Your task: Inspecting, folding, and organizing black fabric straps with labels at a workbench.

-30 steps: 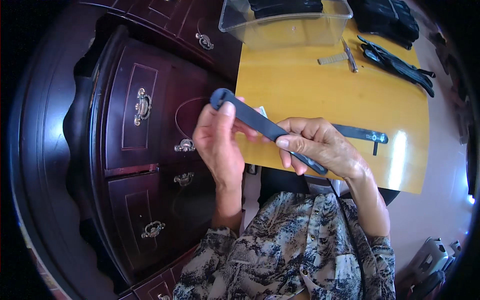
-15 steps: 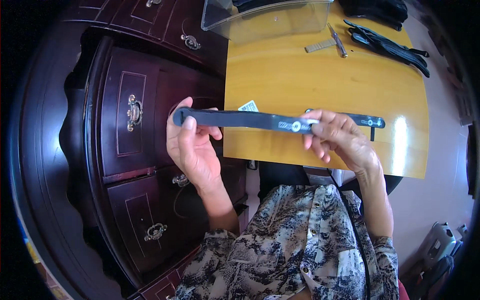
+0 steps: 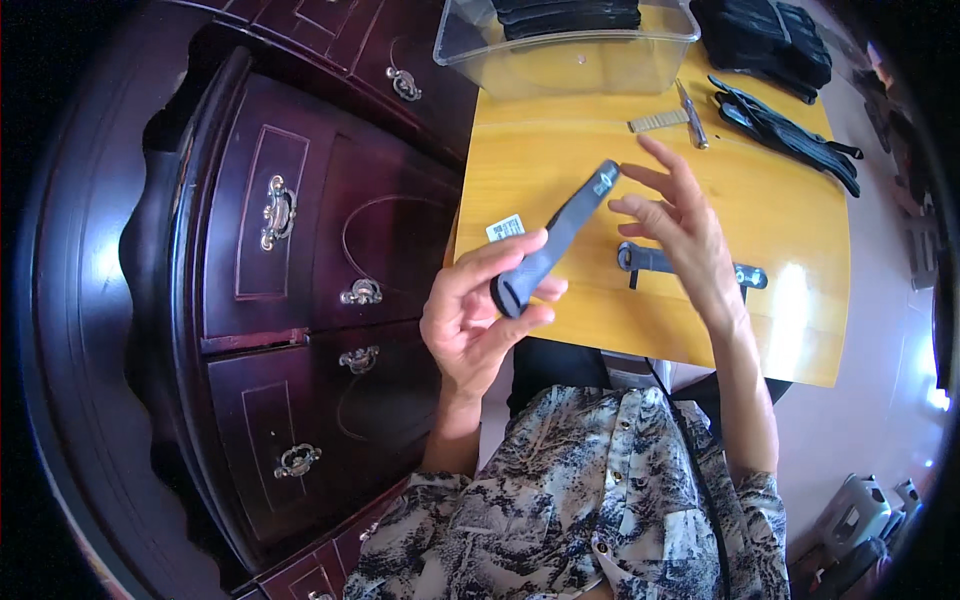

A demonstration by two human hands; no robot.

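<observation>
Left hand (image 3: 468, 315) holds a dark strap (image 3: 568, 226) over the surface (image 3: 560, 140)

Its grip pinches the slotted end (image 3: 509, 296); the right hand (image 3: 690, 240), loosely spread, hovers beside the free tip (image 3: 607, 173). This looks like a handling step; two-handed control would call for a right-hand pinch there.

Strap (image 3: 558, 240) in left hand (image 3: 462, 325), bin (image 3: 565, 68) beyond
</observation>
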